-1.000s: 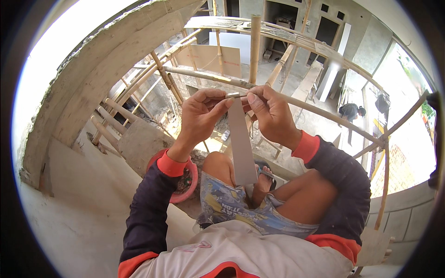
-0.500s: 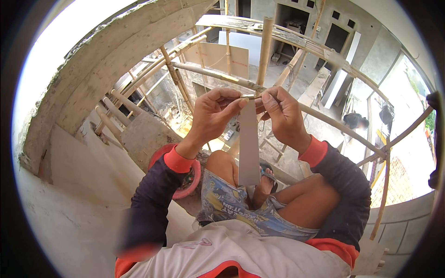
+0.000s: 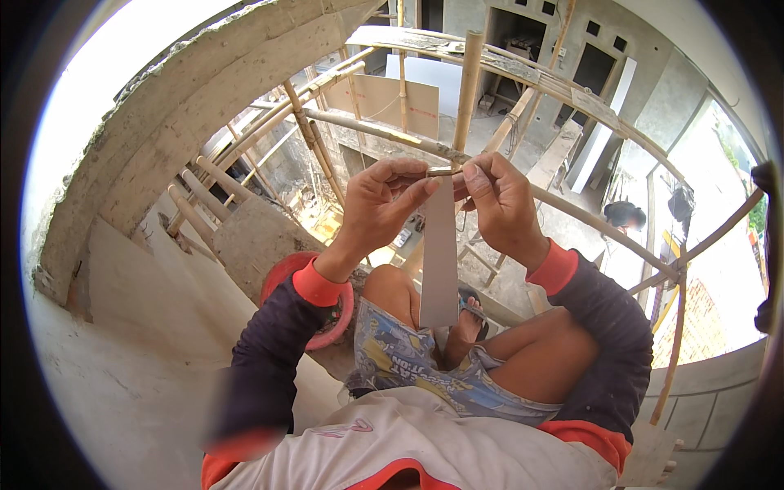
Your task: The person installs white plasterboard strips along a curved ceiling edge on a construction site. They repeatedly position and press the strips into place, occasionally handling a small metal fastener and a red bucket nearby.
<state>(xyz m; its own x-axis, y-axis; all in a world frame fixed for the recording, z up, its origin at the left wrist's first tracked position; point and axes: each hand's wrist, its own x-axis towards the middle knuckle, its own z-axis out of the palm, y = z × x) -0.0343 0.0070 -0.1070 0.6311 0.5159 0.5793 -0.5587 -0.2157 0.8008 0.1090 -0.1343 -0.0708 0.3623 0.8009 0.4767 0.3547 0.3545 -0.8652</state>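
Bamboo scaffolding rises beyond a pink bucket, contents unclear, while left fingers and right fingers hold a grey strip.

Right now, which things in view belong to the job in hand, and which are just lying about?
In hand:
- thin piece, pinched by left hand and right hand
- pale strip below it; can't tell if joined

Apparently just around, untouched by either hand:
- pinkish-red tub
- upright bamboo post
- tan board
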